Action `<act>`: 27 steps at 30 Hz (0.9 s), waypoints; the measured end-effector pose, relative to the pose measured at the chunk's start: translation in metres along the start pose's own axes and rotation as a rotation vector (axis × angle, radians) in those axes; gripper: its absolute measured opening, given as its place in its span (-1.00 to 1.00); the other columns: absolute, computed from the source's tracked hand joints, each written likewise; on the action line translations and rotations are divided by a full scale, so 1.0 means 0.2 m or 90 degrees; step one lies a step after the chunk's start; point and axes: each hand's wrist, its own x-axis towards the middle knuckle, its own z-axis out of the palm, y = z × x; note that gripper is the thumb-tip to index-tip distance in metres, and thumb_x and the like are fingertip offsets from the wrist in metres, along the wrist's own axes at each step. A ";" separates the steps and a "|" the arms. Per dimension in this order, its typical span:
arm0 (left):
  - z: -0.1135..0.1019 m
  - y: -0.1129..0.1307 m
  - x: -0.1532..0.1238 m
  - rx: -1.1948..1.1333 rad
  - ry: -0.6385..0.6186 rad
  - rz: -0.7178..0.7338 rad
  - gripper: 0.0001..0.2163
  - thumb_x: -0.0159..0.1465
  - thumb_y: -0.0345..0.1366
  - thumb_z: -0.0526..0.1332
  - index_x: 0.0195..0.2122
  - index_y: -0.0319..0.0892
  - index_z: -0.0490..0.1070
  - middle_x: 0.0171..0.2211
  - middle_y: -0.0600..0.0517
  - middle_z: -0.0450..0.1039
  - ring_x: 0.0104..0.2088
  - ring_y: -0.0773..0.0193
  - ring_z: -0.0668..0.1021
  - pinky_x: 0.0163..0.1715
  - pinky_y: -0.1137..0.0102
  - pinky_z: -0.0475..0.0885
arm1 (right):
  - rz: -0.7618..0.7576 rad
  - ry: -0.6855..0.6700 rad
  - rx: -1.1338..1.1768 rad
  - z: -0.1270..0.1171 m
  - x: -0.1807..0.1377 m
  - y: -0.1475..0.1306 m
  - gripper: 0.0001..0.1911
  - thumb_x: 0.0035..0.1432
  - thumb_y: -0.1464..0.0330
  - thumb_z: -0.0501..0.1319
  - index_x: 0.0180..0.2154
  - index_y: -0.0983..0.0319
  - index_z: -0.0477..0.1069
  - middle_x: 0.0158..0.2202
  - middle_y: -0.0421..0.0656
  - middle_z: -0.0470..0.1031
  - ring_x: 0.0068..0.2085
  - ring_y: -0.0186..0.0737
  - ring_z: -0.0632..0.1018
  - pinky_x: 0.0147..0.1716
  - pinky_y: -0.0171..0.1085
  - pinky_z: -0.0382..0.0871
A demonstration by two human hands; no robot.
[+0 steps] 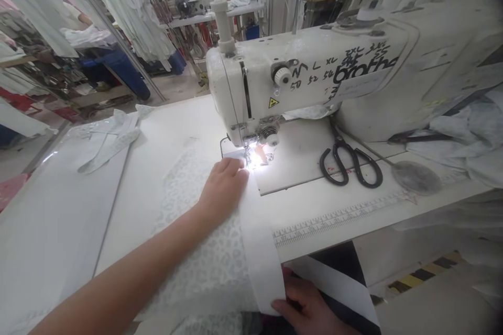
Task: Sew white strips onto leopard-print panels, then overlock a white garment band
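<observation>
A white sewing machine (pixel 306 94) stands on a white table, its lamp lighting the presser foot (pixel 248 157). My left hand (pixel 226 186) rests just in front of the foot, its fingers curled and pressed together on the cloth. Pale leopard-print fabric (pixel 208 261) spreads beneath that forearm and hangs over the front edge. Along its right side runs a plain white strip (pixel 261 256) leading up to the foot. Lower down, my right hand (pixel 308 301) pinches the strip's edge between thumb and fingers, below the tabletop's front edge.
Black-handled scissors (pixel 349 162) lie right of the needle area, beside a round flat grey object (pixel 416 177). A measuring scale (pixel 338 217) runs along the front edge. Cut fabric pieces (pixel 113 149) lie at left, and bunched cloth (pixel 471 133) at right.
</observation>
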 end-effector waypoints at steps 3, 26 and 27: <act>-0.02 0.03 -0.04 -0.022 -0.067 0.011 -0.81 0.27 -0.41 -0.03 -0.24 -0.20 0.37 -0.22 -0.06 0.39 -0.14 0.16 0.38 -0.12 0.22 0.38 | -0.013 -0.001 0.004 0.01 0.00 0.01 -0.56 0.21 0.13 -0.01 -0.56 0.27 0.33 -0.57 -0.19 0.33 -0.49 -0.32 0.35 -0.45 -0.37 0.26; 0.02 -0.06 -0.01 -0.110 -0.058 -0.040 -0.65 0.28 -0.28 -0.02 0.07 -0.21 0.24 0.06 -0.06 0.28 0.11 0.15 0.26 0.10 0.19 0.25 | -0.009 0.057 -0.011 -0.07 0.17 -0.13 -0.71 0.16 0.33 0.07 -0.57 0.25 0.37 -0.55 -0.22 0.41 -0.46 -0.28 0.41 -0.37 -0.35 0.30; 0.02 -0.06 -0.01 -0.108 -0.059 -0.040 -0.65 0.28 -0.28 -0.03 0.07 -0.21 0.23 0.06 -0.06 0.27 0.11 0.16 0.25 0.10 0.19 0.25 | -0.009 0.056 -0.009 -0.08 0.18 -0.13 -0.72 0.17 0.32 0.07 -0.54 0.25 0.39 -0.53 -0.21 0.43 -0.43 -0.26 0.43 -0.36 -0.35 0.30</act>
